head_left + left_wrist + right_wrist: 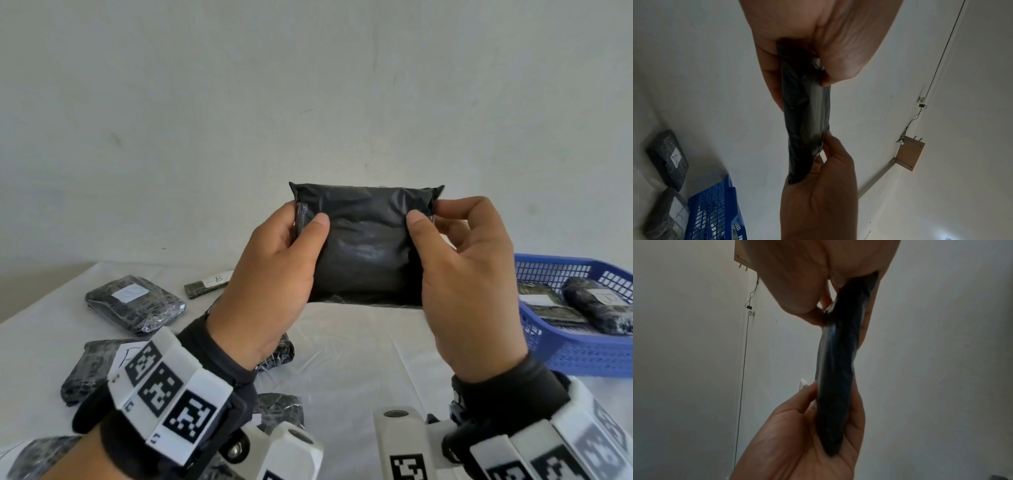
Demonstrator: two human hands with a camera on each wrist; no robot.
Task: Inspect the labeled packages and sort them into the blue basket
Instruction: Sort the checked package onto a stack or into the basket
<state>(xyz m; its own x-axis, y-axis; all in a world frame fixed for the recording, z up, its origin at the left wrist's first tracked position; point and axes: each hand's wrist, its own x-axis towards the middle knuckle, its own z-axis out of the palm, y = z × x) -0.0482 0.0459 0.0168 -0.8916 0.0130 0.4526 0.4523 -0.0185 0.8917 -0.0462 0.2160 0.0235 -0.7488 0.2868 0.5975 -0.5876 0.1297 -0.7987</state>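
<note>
Both hands hold a black plastic-wrapped package (366, 243) upright above the table, its plain side toward me with no label showing. My left hand (274, 270) grips its left edge, thumb on the near face and fingers behind. My right hand (469, 274) grips the right edge the same way. In the left wrist view the package (807, 123) shows edge-on between both hands, and likewise in the right wrist view (838, 369). The blue basket (579, 349) stands on the table at the right, also seen low in the left wrist view (713, 212), with labeled packages (599, 308) inside.
Several black wrapped packages with white labels lie on the white tablecloth at the left: one (135, 305) far left, one marked B (209, 284), one (92, 370) nearer me. A plain wall rises behind the table. A cable and a wooden bracket (909, 154) hang on it.
</note>
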